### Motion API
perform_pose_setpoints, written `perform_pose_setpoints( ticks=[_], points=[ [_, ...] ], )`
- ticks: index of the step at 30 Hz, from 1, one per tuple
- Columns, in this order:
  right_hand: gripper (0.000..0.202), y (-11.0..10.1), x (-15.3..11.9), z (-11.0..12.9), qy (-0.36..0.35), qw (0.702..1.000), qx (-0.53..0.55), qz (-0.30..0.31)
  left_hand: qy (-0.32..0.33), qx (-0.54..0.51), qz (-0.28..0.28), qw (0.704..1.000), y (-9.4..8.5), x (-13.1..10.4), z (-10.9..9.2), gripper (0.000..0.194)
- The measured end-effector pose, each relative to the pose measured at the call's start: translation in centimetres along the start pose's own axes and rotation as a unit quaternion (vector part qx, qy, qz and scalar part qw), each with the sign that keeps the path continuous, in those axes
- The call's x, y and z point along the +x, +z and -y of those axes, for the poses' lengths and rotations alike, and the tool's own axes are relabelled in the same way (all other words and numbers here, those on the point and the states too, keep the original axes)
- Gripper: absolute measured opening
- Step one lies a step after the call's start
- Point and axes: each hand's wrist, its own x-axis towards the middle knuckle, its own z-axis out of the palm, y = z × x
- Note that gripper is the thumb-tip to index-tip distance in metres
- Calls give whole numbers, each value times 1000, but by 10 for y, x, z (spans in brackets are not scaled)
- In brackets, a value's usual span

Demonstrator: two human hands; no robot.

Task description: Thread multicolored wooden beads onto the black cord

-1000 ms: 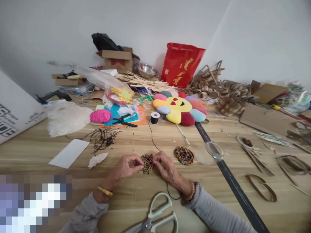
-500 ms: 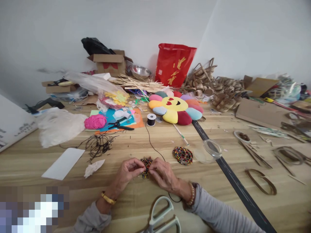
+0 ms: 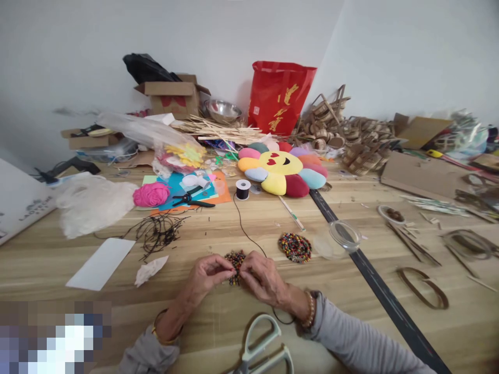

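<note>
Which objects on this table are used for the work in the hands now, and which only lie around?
In use: left hand, right hand, beaded piece, black cord, cord spool.

Lying about: finished bead disc, scissors, flower cushion, red bag.

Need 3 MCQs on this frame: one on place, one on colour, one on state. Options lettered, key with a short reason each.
1. Where is the black cord spool?
A. In front of the flower cushion's left edge
B. Inside the red bag
C. On the white card

2. What colour is the yarn ball by the black pliers?
A. Green
B. Pink
C. White

3. What are the left hand and right hand doing?
A. Resting flat, apart
B. Gripping the scissors
C. Both pinching the small beaded piece

Key:
1 A: the spool stands on the table just before the cushion's left petals.
2 B: the ball is bright pink.
3 C: fingertips of both hands meet on the beaded piece, while the scissors lie untouched nearer the person.
</note>
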Motion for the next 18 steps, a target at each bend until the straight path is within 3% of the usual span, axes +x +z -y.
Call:
perform_pose_setpoints(
  ticks=[18],
  points=[
    [9, 1, -1, -2, 9, 1000, 4, 6, -4, 19, -2, 1000, 2, -1, -3, 20]
  ],
)
